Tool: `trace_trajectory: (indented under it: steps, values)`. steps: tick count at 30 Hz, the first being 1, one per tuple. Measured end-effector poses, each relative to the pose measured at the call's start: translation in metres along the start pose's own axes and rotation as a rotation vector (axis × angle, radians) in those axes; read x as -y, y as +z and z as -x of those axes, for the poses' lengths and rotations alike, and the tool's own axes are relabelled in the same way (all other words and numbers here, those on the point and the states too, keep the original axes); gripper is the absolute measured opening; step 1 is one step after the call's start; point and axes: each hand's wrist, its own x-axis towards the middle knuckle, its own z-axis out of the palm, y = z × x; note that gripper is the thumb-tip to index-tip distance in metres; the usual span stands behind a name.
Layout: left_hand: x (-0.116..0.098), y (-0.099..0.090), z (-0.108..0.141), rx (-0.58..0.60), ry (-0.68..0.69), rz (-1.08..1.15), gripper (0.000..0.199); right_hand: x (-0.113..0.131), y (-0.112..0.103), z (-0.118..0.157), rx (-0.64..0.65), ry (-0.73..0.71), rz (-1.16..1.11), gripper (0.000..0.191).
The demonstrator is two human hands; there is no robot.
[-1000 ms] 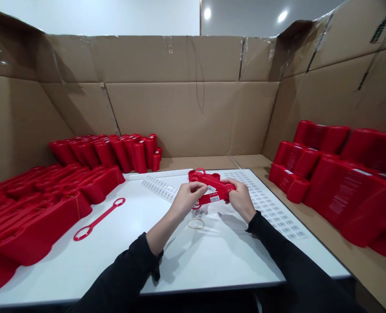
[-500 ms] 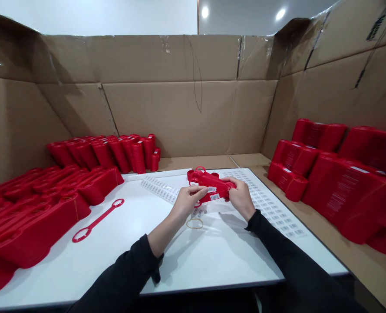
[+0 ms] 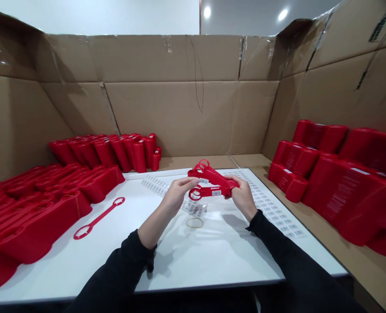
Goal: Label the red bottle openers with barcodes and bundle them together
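My right hand grips the right end of a bundle of red ring-ended plastic strips, held above the white table. The bundle is fanned apart towards its left end. A lower red strip bears a white barcode label, and another label shows on the strip above it. My left hand is closed in a pinch at the fanned left end, thumb and finger on a labelled strip whose tip they hide. Under the hands lie a small piece of barcode label sheet and a tan rubber band.
One loose red ring-ended strip lies on the white table. Bundled red strips fill the left side; more stacks stand at the back left. Barcode sheets lie at the right, beside stacked labelled bundles. Cardboard walls surround the table.
My left hand has moved left, away from the lower label. The lower strip has swung apart from the bundle, opening a gap. My right hand keeps its grip.
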Motion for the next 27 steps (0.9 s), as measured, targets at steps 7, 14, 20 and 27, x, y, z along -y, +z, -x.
trace_trajectory:
  steps: [7, 14, 20, 27]
  values:
    - [-0.001, -0.015, -0.005, -0.23, 0.328, -0.274, 0.021, -0.002, 0.015, 0.01, 0.135, 0.157, -0.127, 0.051]
    - [-0.001, -0.013, -0.002, -0.369, 0.673, -0.416, 0.015, -0.008, 0.037, 0.026, 0.488, 0.315, -0.308, 0.039]
    - [-0.008, -0.002, -0.014, -0.346, 0.706, -0.47, 0.013, -0.009, 0.045, 0.03, 0.664, 0.208, -0.09, 0.03]
    - [-0.028, -0.012, -0.017, -0.452, 0.657, -0.437, 0.017, -0.004, 0.049, 0.011, 0.435, -0.044, 0.265, 0.023]
